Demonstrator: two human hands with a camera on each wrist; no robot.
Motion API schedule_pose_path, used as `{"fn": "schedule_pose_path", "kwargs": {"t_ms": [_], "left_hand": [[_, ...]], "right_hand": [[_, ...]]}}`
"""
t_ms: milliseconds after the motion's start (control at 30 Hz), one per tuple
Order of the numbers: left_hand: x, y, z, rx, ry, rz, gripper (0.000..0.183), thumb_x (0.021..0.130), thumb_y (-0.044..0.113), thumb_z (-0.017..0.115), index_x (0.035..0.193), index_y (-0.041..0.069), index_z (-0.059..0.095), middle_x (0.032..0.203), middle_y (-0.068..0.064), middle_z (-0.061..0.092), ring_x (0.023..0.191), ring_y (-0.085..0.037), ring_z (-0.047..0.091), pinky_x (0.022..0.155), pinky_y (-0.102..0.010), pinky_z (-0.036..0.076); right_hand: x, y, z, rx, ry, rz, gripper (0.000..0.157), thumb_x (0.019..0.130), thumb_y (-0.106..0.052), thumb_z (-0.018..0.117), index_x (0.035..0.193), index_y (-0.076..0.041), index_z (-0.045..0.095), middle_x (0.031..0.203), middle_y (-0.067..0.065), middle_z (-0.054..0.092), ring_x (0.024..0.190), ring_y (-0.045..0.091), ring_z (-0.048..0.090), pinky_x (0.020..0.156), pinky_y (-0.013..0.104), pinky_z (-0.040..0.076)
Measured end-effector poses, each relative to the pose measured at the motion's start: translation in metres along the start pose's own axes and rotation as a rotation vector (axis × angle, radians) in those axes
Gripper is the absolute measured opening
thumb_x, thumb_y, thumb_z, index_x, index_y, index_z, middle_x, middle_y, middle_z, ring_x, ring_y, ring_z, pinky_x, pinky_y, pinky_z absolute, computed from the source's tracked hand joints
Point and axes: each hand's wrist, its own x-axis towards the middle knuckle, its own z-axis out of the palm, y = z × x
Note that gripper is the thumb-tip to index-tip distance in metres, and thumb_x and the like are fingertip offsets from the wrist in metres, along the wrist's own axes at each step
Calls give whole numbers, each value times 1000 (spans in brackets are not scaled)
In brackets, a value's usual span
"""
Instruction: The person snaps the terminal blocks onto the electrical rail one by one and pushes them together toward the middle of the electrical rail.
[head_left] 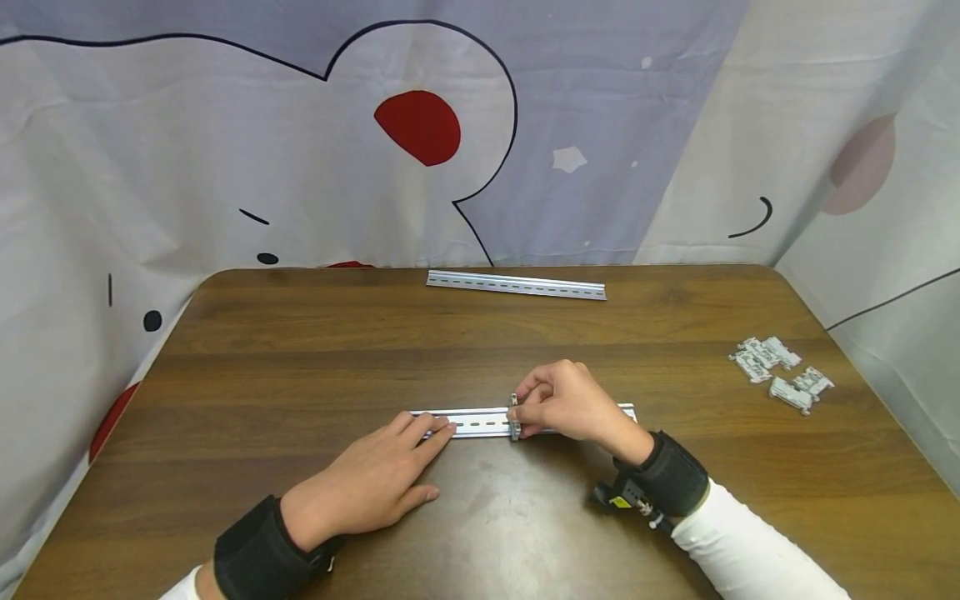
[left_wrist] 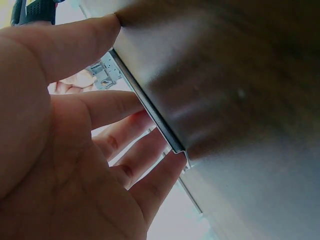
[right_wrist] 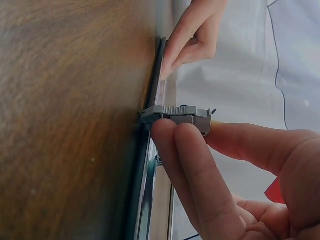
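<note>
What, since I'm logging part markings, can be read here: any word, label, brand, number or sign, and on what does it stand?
No word, label, brand, number or sign can be read.
Yellow patch on the right wrist device: too small to read.
Grey clip in the right hand: no legible marking.
White pieces: too small to tell.
Metal rail: slots, no legible text.
Backdrop: printed shapes.

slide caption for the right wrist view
Right hand pinches a grey block at a metal rail, left hand beyond.
</note>
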Motion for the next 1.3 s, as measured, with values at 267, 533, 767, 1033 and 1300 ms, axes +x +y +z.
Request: {"fn": "schedule_pose_path", "kwargs": {"t_ms": [267, 533, 767, 1033, 1300], "left_hand": [[0, -1, 1, -6, 2, 8, 67, 96, 46, 57, 149, 9, 40, 141, -4, 42, 118, -19, 41, 95, -36, 45], [1, -2, -1, -28, -1, 11, 67, 97, 46, 57, 150, 10, 38, 141, -4, 41, 118, -18, 41, 93, -36, 46], [0, -1, -1, -50, -15, -4, 67, 97, 45, 57, 151, 11, 38, 142, -4, 41, 121, -20, 41, 95, -39, 46], [-1, -1, 0, -57, -11, -7, 67, 96, 45, 58, 151, 11, 38, 143, -3, 41, 122, -20, 41, 93, -38, 46], [0, -2, 1, -55, 5, 8, 67, 97, 44, 58, 151, 11, 37, 143, -4, 41, 123, -20, 41, 96, -39, 45]], "right_hand": [[0, 3, 0, 3, -6, -12, 21, 82, -10, 77, 96, 3, 69, 76, 9, 73, 66, 25, 72, 62, 39, 58], [-5, 1, -6, -112, 23, -94, 32, 85, -28, 77, 101, -1, 70, 80, 6, 74, 67, 21, 72, 61, 32, 57], [-13, -10, -16, -269, 113, -192, 19, 86, -21, 75, 97, -6, 72, 80, 1, 73, 69, 18, 70, 61, 27, 55], [-20, -16, -45, -434, 279, -215, 19, 86, -25, 75, 98, -9, 74, 82, -3, 73, 72, 10, 68, 66, 29, 55], [-34, -16, -82, -557, 465, -203, 23, 89, -26, 73, 101, -7, 73, 87, 4, 74, 77, 18, 70, 70, 39, 54]]}}
